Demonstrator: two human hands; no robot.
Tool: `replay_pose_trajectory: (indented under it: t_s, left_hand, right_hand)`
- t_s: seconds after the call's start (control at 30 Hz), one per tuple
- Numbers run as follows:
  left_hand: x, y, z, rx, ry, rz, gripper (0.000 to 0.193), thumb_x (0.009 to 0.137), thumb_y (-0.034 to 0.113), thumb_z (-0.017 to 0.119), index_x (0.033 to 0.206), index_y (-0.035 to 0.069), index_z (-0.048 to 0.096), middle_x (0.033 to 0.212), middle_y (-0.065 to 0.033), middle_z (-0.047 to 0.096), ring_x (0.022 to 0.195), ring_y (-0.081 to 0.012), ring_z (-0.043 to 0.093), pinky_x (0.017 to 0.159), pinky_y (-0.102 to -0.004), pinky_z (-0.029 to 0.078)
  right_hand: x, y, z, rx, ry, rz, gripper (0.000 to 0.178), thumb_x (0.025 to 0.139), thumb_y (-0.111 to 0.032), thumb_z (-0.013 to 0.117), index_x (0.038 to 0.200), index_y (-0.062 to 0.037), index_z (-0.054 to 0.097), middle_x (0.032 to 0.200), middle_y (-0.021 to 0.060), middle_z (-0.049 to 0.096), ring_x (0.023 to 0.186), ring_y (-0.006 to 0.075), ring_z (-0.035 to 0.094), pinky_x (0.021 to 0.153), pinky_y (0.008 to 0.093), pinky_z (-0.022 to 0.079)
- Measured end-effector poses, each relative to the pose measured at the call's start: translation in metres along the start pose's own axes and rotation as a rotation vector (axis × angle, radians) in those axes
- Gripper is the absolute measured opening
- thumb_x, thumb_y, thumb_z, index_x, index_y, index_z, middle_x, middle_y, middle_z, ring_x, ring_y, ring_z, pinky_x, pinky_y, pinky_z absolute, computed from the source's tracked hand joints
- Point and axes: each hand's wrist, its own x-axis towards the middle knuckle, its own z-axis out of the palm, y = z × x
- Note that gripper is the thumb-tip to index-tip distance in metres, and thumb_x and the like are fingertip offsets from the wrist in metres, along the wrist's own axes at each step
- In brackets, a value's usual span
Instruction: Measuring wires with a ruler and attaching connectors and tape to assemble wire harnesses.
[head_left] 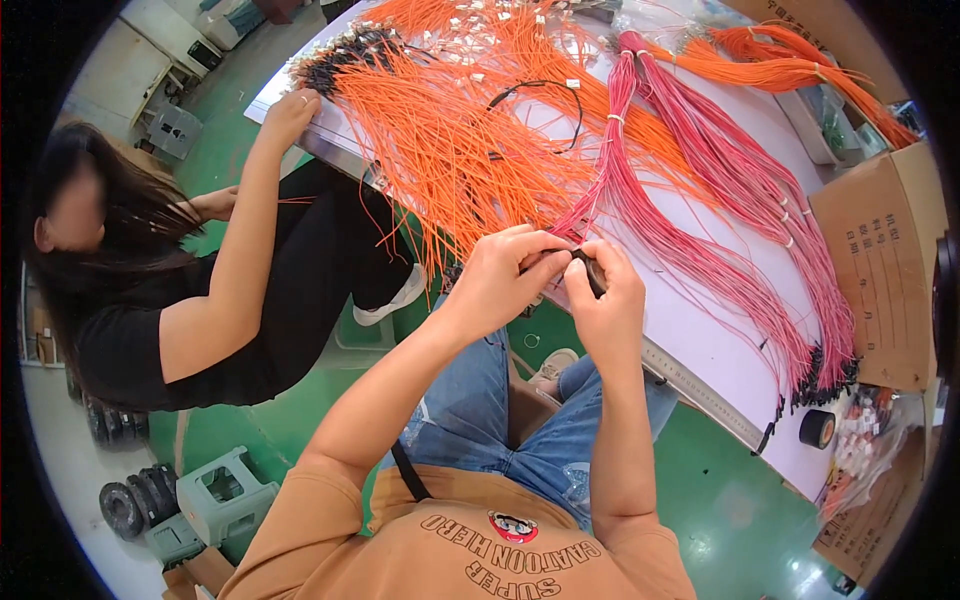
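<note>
At the table's near edge my two hands meet, fingertips pinched close together. My left hand [506,274] is closed, thumb and forefinger pressed at the near ends of the pink wires. My right hand [612,298] is closed around a small dark piece [596,277], mostly hidden by the fingers; its exact kind does not show. A bundle of pink wires [640,205] fans from near my fingers across the table to black-tipped ends at the right. Loose orange wires [450,150] lie just beyond and left of my left hand.
A co-worker [230,270] sits at the left, one hand by the orange wires' black ends. A black tape roll [817,429], a bag of small parts [868,440] and a cardboard box [880,265] stand at the right. A metal ruler [700,392] runs along the table edge.
</note>
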Motion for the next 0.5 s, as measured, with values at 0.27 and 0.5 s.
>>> replay_pose_trajectory:
  t_s: [0.27, 0.5]
  left_hand:
    - [-0.003, -0.014, 0.018, 0.138, 0.215, 0.151, 0.013, 0.085, 0.014, 0.063, 0.082, 0.002, 0.068, 0.072, -0.0156, 0.060, 0.068, -0.0338, 0.061, 0.059, -0.0413, 0.049]
    - [-0.007, 0.002, 0.007, -0.162, 0.053, -0.303, 0.024, 0.095, 0.018, 0.056, 0.094, -0.001, 0.070, 0.070, -0.0002, 0.059, 0.063, -0.0044, 0.047, 0.056, -0.0273, 0.041]
  right_hand:
    - [0.003, -0.001, 0.000, -0.072, -0.102, -0.078, 0.010, 0.079, -0.008, 0.062, 0.080, 0.0014, 0.060, 0.074, 0.0109, 0.055, 0.064, 0.0193, 0.053, 0.060, 0.0299, 0.043]
    - [-0.039, -0.032, -0.041, 0.466, -0.387, 0.114, 0.011, 0.079, 0.003, 0.053, 0.085, 0.0015, 0.062, 0.083, 0.0074, 0.062, 0.069, 0.0102, 0.056, 0.063, 0.0239, 0.045]
